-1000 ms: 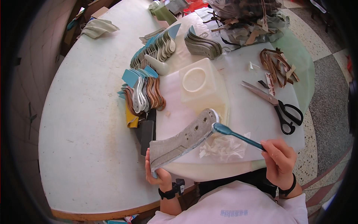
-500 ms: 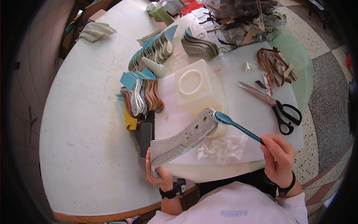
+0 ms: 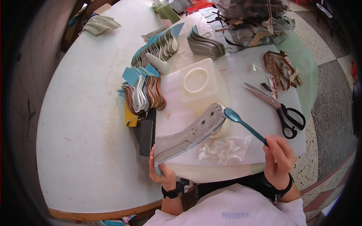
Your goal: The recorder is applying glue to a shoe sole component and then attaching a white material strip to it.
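Observation:
My left hand (image 3: 161, 174) grips the near end of a long grey shoe insole (image 3: 190, 132) and holds it slanted above the table edge. The insole has small holes near its far, rounded end. My right hand (image 3: 278, 159) holds a teal toothbrush (image 3: 245, 126) by its handle. The brush head touches the far end of the insole. A square translucent plastic container (image 3: 200, 83) with a round opening stands just behind the insole on a white board (image 3: 249, 109).
A crumpled clear plastic bag (image 3: 225, 149) lies under the insole. Black-handled scissors (image 3: 281, 109) lie to the right. Fanned stacks of insoles (image 3: 143, 92) stand at the left of the board, more stacks (image 3: 203, 43) and leather scraps (image 3: 281, 69) further back. A dark block (image 3: 146, 137) lies beside my left hand.
The brush head has slid from the insole's surface to its far tip. The insole stays in my left hand, raised slightly.

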`<state>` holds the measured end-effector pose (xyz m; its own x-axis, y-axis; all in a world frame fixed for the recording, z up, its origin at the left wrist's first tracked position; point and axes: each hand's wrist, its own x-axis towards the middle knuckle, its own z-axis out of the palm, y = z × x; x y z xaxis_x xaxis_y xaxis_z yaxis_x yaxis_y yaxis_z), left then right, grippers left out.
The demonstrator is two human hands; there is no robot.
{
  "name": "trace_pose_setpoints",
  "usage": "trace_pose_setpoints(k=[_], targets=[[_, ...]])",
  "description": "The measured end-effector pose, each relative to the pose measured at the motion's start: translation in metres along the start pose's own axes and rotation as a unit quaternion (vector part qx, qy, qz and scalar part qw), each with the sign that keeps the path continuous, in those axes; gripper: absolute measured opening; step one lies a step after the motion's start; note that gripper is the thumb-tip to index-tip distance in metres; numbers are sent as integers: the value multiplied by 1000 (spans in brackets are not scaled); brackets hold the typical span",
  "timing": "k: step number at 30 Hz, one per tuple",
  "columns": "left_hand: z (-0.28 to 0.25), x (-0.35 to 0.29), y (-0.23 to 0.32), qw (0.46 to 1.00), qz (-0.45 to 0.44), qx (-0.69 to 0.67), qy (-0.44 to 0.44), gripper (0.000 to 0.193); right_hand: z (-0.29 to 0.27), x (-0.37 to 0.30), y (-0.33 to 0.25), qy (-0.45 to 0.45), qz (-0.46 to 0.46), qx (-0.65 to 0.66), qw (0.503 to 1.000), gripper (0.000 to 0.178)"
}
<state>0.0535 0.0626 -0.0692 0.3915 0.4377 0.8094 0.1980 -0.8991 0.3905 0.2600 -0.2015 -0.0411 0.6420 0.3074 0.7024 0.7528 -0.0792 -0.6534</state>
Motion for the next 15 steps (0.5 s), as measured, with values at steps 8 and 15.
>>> trace_pose_setpoints(k=[8, 15], targets=[[4, -1, 3, 1000, -11, 1, 3, 34, 3, -9, -10, -20, -24, 11, 999, 29], [8, 3, 7, 1000, 3, -15, 10, 38, 10, -7, -7, -4, 4, -19, 1000, 32]])
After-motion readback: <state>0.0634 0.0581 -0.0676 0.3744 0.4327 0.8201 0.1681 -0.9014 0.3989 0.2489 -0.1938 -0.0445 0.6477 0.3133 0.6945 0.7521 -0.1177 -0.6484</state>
